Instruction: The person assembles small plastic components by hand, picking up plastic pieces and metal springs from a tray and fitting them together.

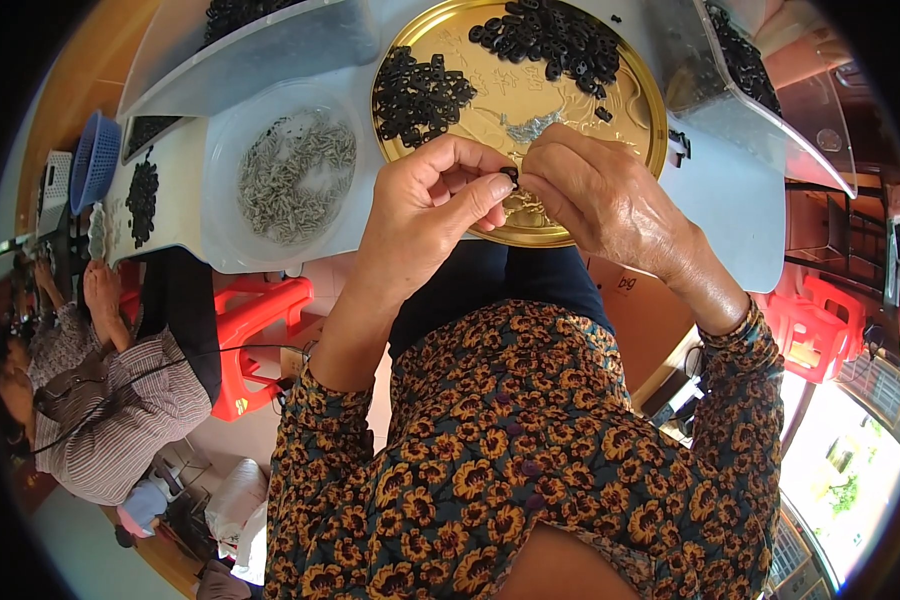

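Observation:
My left hand pinches a small black plastic piece between thumb and fingertips, above the near part of a round golden tray. Close against that piece, my right hand is closed with its fingertips together; what they hold, if anything, is hidden. On the tray lie two heaps of similar black pieces, a left heap and a larger far-right heap. A small cluster of silvery metal pins or screws rests just beyond my fingers.
Left of the tray stands a clear round tub of small metal pins. Clear plastic bins flank the tray at far left and right. Red stools stand below the table. Another person in a striped top works at the left.

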Action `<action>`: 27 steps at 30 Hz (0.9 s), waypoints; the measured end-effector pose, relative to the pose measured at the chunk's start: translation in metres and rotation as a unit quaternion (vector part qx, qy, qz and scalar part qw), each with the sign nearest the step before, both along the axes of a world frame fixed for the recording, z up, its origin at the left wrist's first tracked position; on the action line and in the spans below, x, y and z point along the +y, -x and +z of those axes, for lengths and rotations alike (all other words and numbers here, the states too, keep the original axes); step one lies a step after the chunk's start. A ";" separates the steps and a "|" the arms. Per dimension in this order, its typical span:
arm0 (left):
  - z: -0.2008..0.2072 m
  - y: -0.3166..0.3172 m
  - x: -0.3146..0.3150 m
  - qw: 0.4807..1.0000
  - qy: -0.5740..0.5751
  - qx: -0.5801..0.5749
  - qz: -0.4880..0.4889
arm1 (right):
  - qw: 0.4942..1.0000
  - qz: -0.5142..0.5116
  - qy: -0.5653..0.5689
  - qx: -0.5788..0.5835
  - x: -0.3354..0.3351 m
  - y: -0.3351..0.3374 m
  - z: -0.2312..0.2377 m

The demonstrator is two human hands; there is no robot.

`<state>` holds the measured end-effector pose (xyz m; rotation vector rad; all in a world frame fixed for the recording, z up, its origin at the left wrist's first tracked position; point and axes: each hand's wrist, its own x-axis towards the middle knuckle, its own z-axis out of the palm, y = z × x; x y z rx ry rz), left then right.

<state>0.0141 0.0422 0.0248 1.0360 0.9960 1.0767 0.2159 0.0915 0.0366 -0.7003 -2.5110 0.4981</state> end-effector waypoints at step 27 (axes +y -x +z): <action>-0.014 0.003 -0.006 0.998 -0.007 -0.041 0.037 | 0.974 -0.209 0.077 0.050 0.047 -0.057 -0.010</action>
